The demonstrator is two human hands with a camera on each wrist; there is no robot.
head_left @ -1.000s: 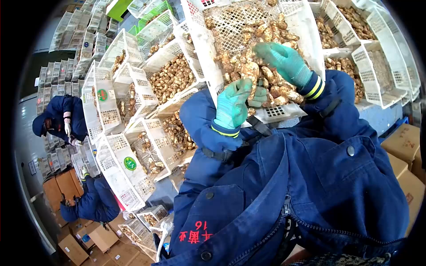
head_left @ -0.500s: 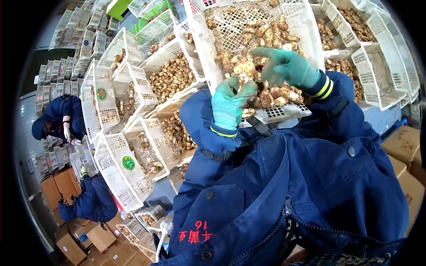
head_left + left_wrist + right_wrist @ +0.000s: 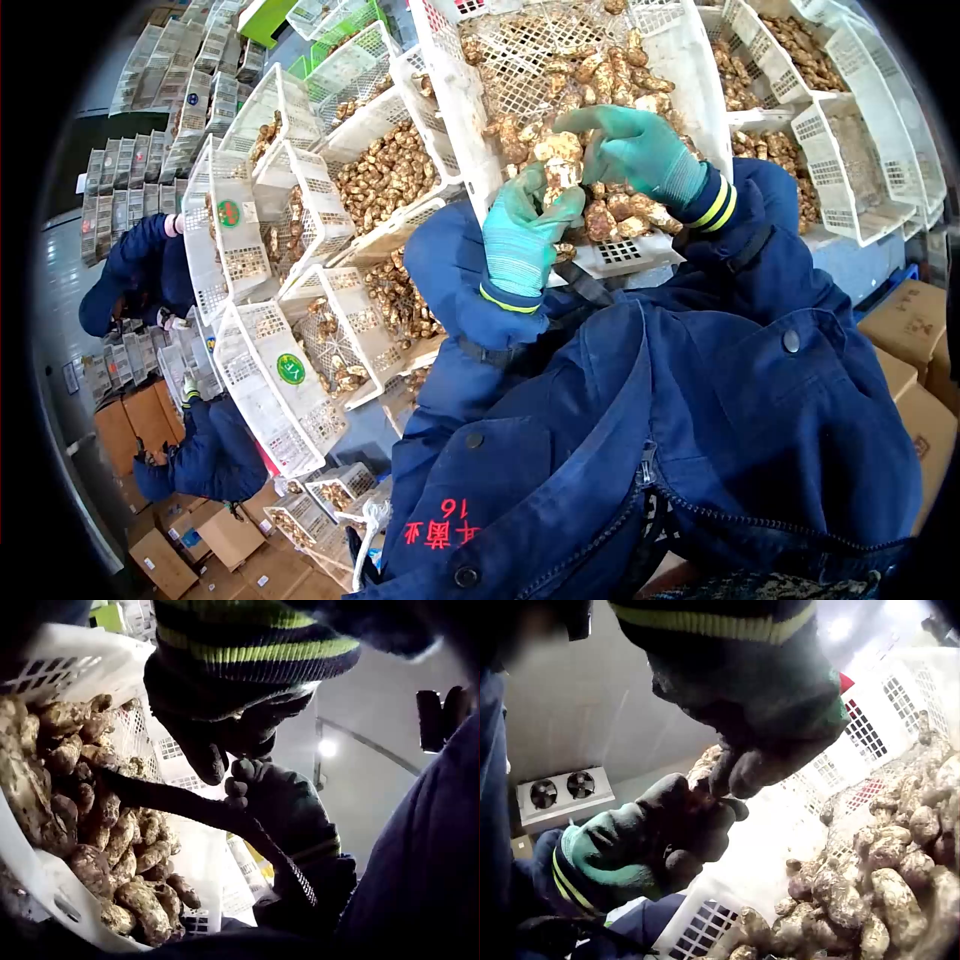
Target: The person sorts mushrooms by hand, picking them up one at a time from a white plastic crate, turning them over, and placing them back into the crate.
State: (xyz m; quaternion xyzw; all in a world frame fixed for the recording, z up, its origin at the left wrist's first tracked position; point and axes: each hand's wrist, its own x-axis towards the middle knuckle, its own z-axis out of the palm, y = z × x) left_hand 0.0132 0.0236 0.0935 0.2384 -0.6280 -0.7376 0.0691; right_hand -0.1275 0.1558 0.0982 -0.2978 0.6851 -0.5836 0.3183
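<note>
My left hand [image 3: 525, 235], in a green work glove, holds a pale, brown-flecked mushroom [image 3: 560, 170] above a white crate [image 3: 705, 70]. Its cap faces up, away from my body. The gloved right hand [image 3: 645, 150] is close beside the cap, its index finger reaching over it and its thumb near the side; I cannot tell if it pinches the mushroom. The right wrist view shows a bit of the mushroom [image 3: 705, 766] between both hands; in the left wrist view, gloves hide it. Under the hands lies a heap of similar mushrooms [image 3: 610, 75].
More white crates of mushrooms stand to the left, such as one with a green round label [image 3: 265, 375], and to the right [image 3: 870, 190]. Cardboard boxes [image 3: 910, 325] are stacked at the right. Two people in dark blue work at the far left, one above [image 3: 140, 270] and one below [image 3: 210, 450].
The mushroom, earlier with its stem lifted between both hands, is now turned cap up in my left hand. The right hand drew back slightly, then came close to the cap again.
</note>
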